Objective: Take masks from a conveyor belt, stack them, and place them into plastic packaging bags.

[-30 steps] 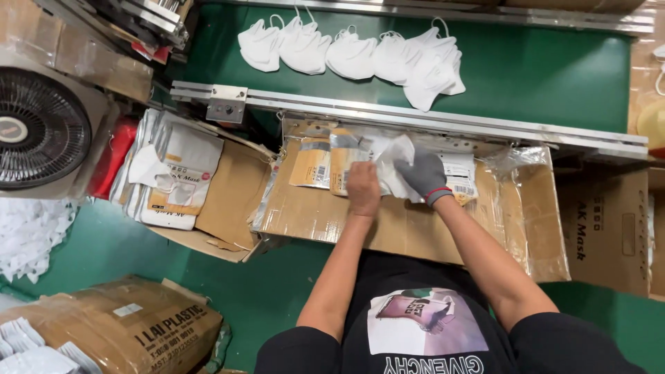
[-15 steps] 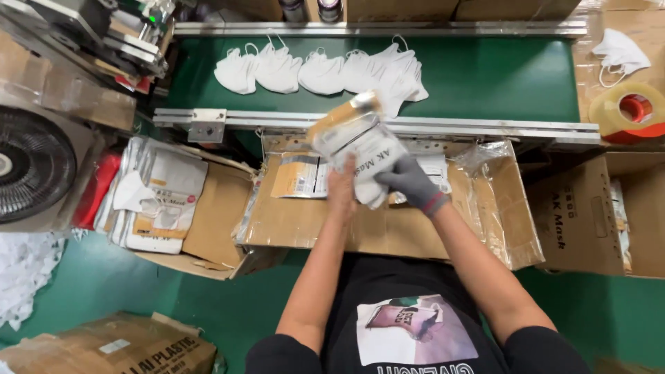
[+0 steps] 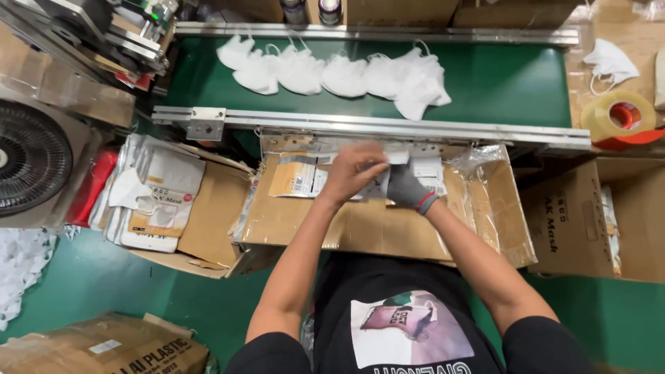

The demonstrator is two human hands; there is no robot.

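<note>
My bare left hand (image 3: 352, 172) and my grey-gloved right hand (image 3: 407, 188) meet low over an open cardboard box (image 3: 360, 232) lined with clear plastic. Between them they grip a flat white and tan pouch (image 3: 379, 185), blurred by motion. More pouches of the same kind (image 3: 294, 176) lie flat in the box under the hands. Beyond a metal rail (image 3: 367, 125), several white face masks (image 3: 332, 69) lie in an overlapping row on the green belt (image 3: 499, 79).
A second open box with a pile of pouches (image 3: 156, 194) stands at the left, beside a round fan (image 3: 28, 159). A tape roll (image 3: 620, 118) and a loose mask (image 3: 609, 62) rest at the right, above another cardboard box (image 3: 582, 221).
One second ago both hands were in the box; half a second ago they held a pouch raised toward the belt. Now the hands and pouch are back down over the box.
</note>
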